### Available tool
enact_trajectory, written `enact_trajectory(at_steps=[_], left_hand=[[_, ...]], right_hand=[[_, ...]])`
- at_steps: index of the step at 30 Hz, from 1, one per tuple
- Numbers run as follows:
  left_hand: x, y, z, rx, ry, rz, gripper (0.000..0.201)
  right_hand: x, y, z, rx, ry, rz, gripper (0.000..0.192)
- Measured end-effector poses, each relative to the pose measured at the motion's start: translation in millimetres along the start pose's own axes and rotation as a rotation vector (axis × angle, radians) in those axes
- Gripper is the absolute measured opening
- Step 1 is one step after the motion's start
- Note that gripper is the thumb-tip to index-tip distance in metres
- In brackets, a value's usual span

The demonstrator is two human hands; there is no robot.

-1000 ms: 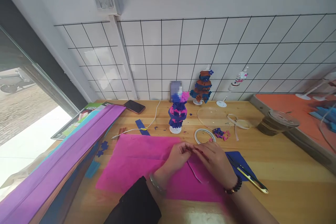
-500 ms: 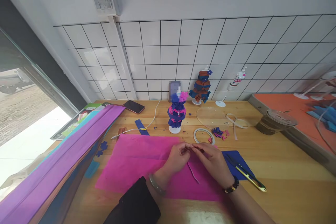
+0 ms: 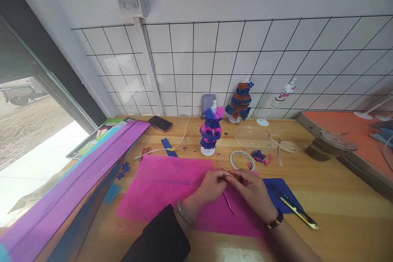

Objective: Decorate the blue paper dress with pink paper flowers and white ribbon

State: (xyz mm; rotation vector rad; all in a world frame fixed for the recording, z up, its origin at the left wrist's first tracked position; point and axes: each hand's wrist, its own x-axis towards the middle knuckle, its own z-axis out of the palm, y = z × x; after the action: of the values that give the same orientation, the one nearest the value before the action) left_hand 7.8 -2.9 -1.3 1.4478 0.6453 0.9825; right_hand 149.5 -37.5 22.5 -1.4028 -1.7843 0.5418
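Note:
My left hand (image 3: 211, 185) and my right hand (image 3: 251, 190) meet fingertip to fingertip above a bright pink sheet (image 3: 172, 172) of thin crafting material. Both are closed in a pinch, and the small thing between their fingertips is hidden. A thin pale strip (image 3: 229, 204) runs down from beneath the fingers over the pink sheet; whether it is held or lies there I cannot tell. Just beyond the hands is a roll of white tape (image 3: 232, 163). Yellow-handled scissors (image 3: 295, 209) lie on a dark blue piece (image 3: 281, 184) by my right wrist.
A doll-like figure in blue and pink ruffles (image 3: 211, 133) stands behind the sheet, with a brown and blue one (image 3: 241, 102) farther back. Blue and pink scraps (image 3: 259, 156) lie beside the tape. At left are long folded purple sheets (image 3: 92, 180) and a phone (image 3: 160, 123); at right, a lidded cup (image 3: 331, 146).
The whole scene has shifted slightly to the right as the view turned. My hands stay pinched together over the pink sheet, with only slight finger movement.

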Motion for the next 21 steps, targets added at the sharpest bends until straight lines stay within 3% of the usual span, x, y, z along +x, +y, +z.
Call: enact_trajectory(at_steps=[10,16,21], left_hand=[[1.7,2.3,-3.0,-0.099,0.073,-0.014,0.023],[-0.2,6.5,0.9,-0.079,-0.045,-0.007,0.024],[1.4,-0.8,-2.8,-0.081,0.075,-0.028,0.025]], right_hand=[[2.8,1.3,-1.3,0.101,-0.069,-0.009,0.027],[0.3,-1.8,1.0,0.09,-0.049,0.073,0.025],[1.8,-5.5,-2.7,0.125,-0.085,0.029,0.028]])
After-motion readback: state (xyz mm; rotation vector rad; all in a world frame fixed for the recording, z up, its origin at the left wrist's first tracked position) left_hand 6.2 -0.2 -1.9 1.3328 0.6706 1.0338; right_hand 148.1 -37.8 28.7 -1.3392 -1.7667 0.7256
